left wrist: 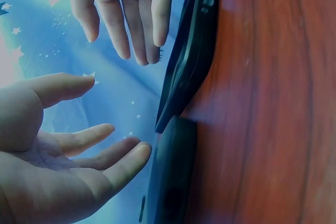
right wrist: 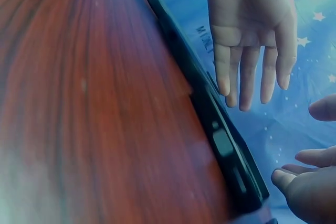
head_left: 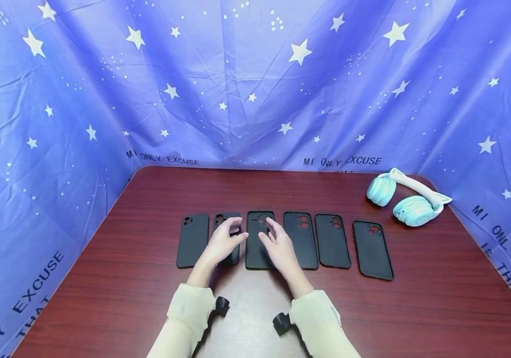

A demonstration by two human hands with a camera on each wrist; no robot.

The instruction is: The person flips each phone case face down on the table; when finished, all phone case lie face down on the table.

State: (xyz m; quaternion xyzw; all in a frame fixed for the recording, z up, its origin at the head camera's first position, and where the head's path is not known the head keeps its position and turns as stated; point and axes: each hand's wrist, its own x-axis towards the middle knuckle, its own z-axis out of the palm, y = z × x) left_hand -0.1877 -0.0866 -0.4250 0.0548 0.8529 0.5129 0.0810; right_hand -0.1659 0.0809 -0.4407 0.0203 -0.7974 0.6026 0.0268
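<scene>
Several black phone cases lie in a row across the table. My left hand point(head_left: 223, 244) is over the second phone case point(head_left: 234, 256) from the left, partly covering it. My right hand point(head_left: 281, 248) is between the third phone case point(head_left: 256, 251) and the fourth phone case point(head_left: 303, 243), overlapping both. In both wrist views the hands hold nothing, fingers extended and slightly bent, palms toward each other. The left wrist view shows a phone case edge point(left wrist: 176, 171) beside the left fingertips. A phone case side point(right wrist: 223, 145) with cutouts stands out in the right wrist view.
At the row's left end lies another phone case point(head_left: 194, 243); to the right are a fifth phone case point(head_left: 332, 243) and a sixth phone case point(head_left: 373, 251). Mint-and-white headphones point(head_left: 412, 211) rest at the back right of the wooden table point(head_left: 117, 293). A starry blue curtain point(head_left: 219, 74) surrounds it.
</scene>
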